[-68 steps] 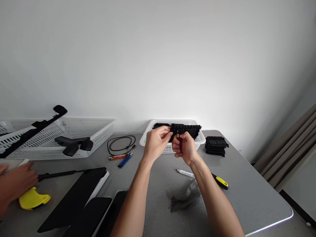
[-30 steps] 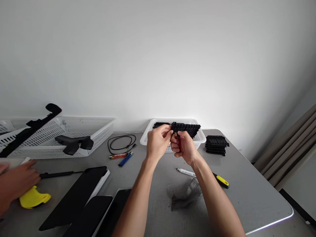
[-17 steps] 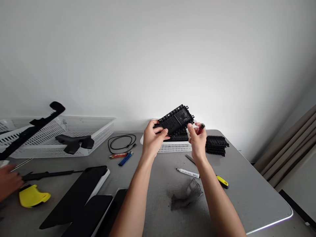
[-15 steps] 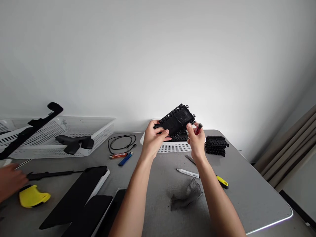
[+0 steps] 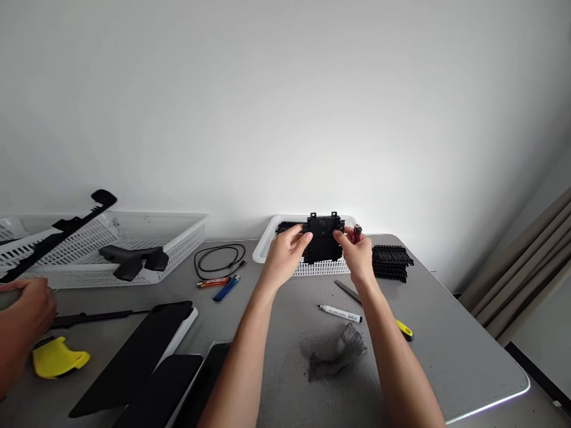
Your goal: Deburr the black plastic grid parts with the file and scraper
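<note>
Left hand (image 5: pixel 285 252) grips black plate (image 5: pixel 324 238) | right hand (image 5: pixel 359 255) grips plate, red lighter (image 5: pixel 356 233) | white basket (image 5: pixel 267 242) behind

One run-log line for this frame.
left hand: grips black plastic part | right hand: grips part plus red lighter | over white basket

Between the left hand (image 5: pixel 285 257) and right hand (image 5: pixel 359 257), the black plastic panel (image 5: pixel 323 238) looks matt and ribbed. Behind it, the white basket (image 5: pixel 272 235) is perforated plastic. Below, the grey surface (image 5: pixel 446 345) shows a dull, smooth sheen; the grey rag (image 5: pixel 339 353) is rough cloth.
</note>
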